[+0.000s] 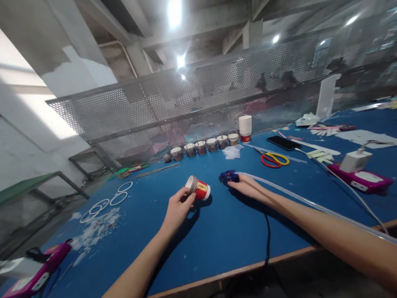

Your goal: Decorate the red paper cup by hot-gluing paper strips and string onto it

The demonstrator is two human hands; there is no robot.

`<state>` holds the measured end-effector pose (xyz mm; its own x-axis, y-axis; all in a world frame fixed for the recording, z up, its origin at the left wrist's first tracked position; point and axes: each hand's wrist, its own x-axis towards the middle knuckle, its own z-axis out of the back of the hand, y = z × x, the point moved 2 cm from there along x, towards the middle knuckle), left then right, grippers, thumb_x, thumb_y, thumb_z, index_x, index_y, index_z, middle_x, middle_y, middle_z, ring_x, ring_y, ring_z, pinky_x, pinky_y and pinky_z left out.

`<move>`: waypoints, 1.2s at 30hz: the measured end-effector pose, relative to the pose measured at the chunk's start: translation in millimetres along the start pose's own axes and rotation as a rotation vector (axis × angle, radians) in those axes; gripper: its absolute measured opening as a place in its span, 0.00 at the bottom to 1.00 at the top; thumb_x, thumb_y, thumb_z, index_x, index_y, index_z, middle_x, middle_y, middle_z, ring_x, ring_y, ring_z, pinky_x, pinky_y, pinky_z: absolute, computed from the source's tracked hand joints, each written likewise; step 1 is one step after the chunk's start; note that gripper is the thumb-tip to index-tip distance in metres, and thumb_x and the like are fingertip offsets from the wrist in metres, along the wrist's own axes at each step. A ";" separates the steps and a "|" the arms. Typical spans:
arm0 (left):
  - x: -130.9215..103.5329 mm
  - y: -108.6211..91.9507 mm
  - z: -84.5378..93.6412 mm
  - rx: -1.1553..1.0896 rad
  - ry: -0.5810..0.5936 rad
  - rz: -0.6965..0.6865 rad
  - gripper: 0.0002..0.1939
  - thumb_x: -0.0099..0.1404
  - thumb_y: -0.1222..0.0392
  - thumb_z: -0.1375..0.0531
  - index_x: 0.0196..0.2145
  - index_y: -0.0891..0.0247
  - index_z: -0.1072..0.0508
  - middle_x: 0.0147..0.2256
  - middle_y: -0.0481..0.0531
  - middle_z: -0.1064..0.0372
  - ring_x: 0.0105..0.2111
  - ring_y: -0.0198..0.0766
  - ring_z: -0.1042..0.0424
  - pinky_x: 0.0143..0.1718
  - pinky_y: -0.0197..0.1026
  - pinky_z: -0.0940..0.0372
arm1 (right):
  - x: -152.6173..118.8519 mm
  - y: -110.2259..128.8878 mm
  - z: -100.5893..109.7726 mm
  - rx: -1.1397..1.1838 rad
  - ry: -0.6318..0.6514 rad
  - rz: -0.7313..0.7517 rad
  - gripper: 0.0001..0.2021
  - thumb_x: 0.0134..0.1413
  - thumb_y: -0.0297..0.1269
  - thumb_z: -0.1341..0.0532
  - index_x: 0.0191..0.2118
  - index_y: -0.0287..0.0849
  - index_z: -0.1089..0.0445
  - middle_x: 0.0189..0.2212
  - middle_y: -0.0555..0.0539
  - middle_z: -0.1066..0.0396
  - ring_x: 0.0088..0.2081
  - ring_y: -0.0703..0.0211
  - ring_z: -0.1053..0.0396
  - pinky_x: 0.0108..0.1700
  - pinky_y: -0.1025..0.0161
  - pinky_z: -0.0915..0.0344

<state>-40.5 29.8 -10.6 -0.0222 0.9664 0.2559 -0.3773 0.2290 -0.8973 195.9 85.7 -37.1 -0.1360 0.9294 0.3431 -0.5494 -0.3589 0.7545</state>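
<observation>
"Over the blue table (173, 248), what does the left hand (180, 205) have?"

"It has a red and white paper cup (202, 191) with a grey band (192, 184) around its mouth. The cup is tilted on its side, and the mouth looks toward ten o'clock. The grip is closed on it, thumb and fingers near the band. If the cup touches the table, I cannot tell."

"And the right hand (243, 185)?"

"From the cup, it is at three o'clock. Its grip is holding a small dark blue tool (228, 177), and a long clear flexible strip (288, 190) goes from there toward four o'clock."

"Which things are around?"

"At twelve o'clock there stands a row of small grey-covered cups (200, 148). At one to two o'clock is a tall stack of white paper cups (245, 125). The scissors with red and yellow handles (274, 159) lie between two and three o'clock. Thin white rings (118, 198) lie at nine o'clock, white scraps (96, 231) at eight."
</observation>
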 end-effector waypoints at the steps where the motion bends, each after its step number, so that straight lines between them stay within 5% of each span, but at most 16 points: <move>1: -0.6 0.2 0.1 0.023 -0.002 -0.011 0.11 0.53 0.52 0.40 0.28 0.63 0.25 0.24 0.48 0.32 0.24 0.35 0.35 0.26 0.37 0.36 | -1.9 3.4 -1.7 0.008 0.002 -0.009 0.05 0.45 0.31 0.41 0.22 0.43 0.32 0.16 0.53 0.33 0.21 0.60 0.35 0.23 0.66 0.42; 7: -3.2 -1.4 -1.8 0.113 -0.005 -0.067 0.10 0.54 0.54 0.40 0.27 0.64 0.25 0.24 0.48 0.32 0.24 0.35 0.36 0.26 0.35 0.38 | -30.2 42.6 -2.1 0.408 0.130 -0.126 0.03 0.48 0.35 0.42 0.27 0.43 0.33 0.16 0.53 0.33 0.19 0.62 0.34 0.22 0.66 0.39; 18: 0.2 3.3 -1.3 0.135 0.000 -0.066 0.11 0.55 0.54 0.41 0.28 0.64 0.25 0.24 0.49 0.32 0.25 0.35 0.36 0.26 0.36 0.38 | -46.4 54.5 -10.2 0.354 0.162 -0.097 0.08 0.51 0.39 0.41 0.24 0.44 0.37 0.13 0.58 0.44 0.16 0.66 0.46 0.20 0.68 0.48; 36: -0.1 -5.4 -3.0 -0.080 0.018 0.097 0.18 0.54 0.47 0.39 0.18 0.64 0.30 0.19 0.48 0.35 0.22 0.34 0.36 0.25 0.35 0.37 | -64.8 49.7 -22.0 0.037 0.139 0.423 0.05 0.55 0.35 0.43 0.37 0.41 0.35 0.26 0.47 0.28 0.22 0.62 0.35 0.27 0.66 0.40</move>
<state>-35.6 28.8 -6.9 -0.0385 0.9862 0.1607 -0.2988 0.1421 -0.9437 159.2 9.6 -34.1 -0.4533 0.7021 0.5492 -0.3919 -0.7104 0.5846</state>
